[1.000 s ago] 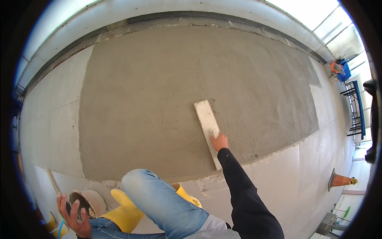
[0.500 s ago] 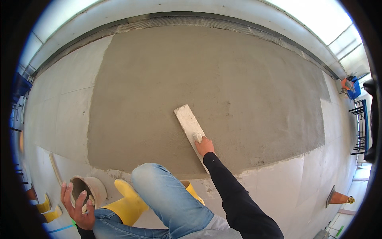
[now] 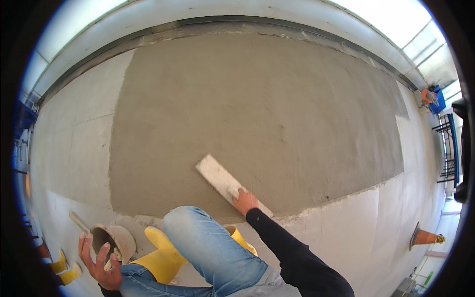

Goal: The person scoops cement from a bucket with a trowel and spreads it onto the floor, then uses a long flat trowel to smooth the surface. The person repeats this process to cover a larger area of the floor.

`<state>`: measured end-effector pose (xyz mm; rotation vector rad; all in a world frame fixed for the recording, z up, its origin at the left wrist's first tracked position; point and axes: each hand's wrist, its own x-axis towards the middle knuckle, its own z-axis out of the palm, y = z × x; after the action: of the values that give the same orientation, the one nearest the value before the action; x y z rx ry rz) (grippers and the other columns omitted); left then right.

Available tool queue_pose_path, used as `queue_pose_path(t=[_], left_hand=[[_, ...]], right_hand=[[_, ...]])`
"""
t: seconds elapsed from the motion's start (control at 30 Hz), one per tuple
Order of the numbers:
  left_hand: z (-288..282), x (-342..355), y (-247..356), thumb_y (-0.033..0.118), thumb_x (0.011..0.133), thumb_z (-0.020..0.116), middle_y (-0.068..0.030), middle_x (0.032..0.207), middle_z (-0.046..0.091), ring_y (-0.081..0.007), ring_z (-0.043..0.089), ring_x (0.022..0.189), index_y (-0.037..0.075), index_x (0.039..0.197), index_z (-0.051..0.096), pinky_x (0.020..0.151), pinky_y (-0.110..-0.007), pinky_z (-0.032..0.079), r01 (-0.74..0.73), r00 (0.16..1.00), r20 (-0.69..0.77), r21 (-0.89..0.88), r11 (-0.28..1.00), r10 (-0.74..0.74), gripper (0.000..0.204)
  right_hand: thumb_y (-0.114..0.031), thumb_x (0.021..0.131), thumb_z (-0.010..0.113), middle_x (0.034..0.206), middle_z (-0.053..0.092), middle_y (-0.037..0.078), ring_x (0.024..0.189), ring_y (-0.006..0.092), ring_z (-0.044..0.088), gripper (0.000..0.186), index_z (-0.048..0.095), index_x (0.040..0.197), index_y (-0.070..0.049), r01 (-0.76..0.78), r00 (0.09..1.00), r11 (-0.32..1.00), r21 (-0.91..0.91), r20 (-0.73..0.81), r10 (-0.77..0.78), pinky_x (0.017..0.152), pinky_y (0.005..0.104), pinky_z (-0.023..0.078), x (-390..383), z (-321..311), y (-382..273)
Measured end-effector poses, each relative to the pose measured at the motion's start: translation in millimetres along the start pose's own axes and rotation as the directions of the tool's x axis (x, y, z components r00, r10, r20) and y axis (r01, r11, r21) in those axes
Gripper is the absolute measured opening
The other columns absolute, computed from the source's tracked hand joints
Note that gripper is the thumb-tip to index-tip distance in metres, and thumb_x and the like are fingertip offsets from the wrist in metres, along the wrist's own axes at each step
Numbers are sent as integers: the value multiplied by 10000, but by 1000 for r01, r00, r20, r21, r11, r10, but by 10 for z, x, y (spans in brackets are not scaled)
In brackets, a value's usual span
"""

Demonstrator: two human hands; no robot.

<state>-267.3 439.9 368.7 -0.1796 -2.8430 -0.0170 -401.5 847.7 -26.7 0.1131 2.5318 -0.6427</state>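
Swinging further leftward, the white float (image 3: 221, 179)

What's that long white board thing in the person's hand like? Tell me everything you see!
The long white board is a flat, narrow rectangle with a pale handle on top. It looks smudged; I can't tell its material. It lies slantwise, far end leftward, on the grey, damp-looking patch. The right hand grips the handle.

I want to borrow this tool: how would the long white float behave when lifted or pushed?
The float looks stiff: its long edges run straight. It may cling slightly when lifted, as it rests on damp-looking mortar. It probably balances well: the right hand grips near mid-length.
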Motion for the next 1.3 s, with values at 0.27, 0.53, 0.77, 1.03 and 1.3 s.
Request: queue_pose_path(t=[0.27,0.53,0.77,1.03,1.3], left_hand=[[123,229,71,99,913,597,-247,1437,499,-484,421,1384,9,1135,660,1131,-583,337,-67,998,-3,44,997,68,247],[87,367,146,260,935,679,-210,1350,589,-416,541,1267,118,1154,742,1050,-537,453,-87,996,-22,89,992,89,269],[26,155,154,264,944,670,-211,1328,589,-425,551,1240,101,1110,735,1035,-550,461,-35,996,-82,129,991,46,241],[-213,5,358,272,955,709,-224,1333,602,-420,549,1253,93,1126,756,1036,-563,459,-15,988,-151,201,979,46,252],[-464,-257,656,247,952,723,-210,1345,597,-415,546,1258,65,1101,757,1047,-564,452,103,979,-192,199,975,-64,238]], right_hand=[[-445,885,683,1073,704,280,1025,450,677,547,638,1248,-38,-359,885,914,192,-241,398,894,526,545,269,-744,1149],[-432,837,753,1039,721,263,1019,439,688,523,703,1128,-1,-532,588,740,411,-449,673,901,503,546,-235,-1214,3051],[-409,831,750,967,732,253,959,389,720,489,723,1073,15,-591,193,409,696,-371,909,871,499,558,-892,-1102,3806],[-314,937,670,784,662,162,539,270,651,393,633,1151,14,89,186,80,993,-95,978,443,408,537,-1201,-316,2998],[-383,986,600,728,594,162,453,262,595,485,532,1180,56,218,25,28,975,-34,999,427,447,520,-1105,-156,2691]])
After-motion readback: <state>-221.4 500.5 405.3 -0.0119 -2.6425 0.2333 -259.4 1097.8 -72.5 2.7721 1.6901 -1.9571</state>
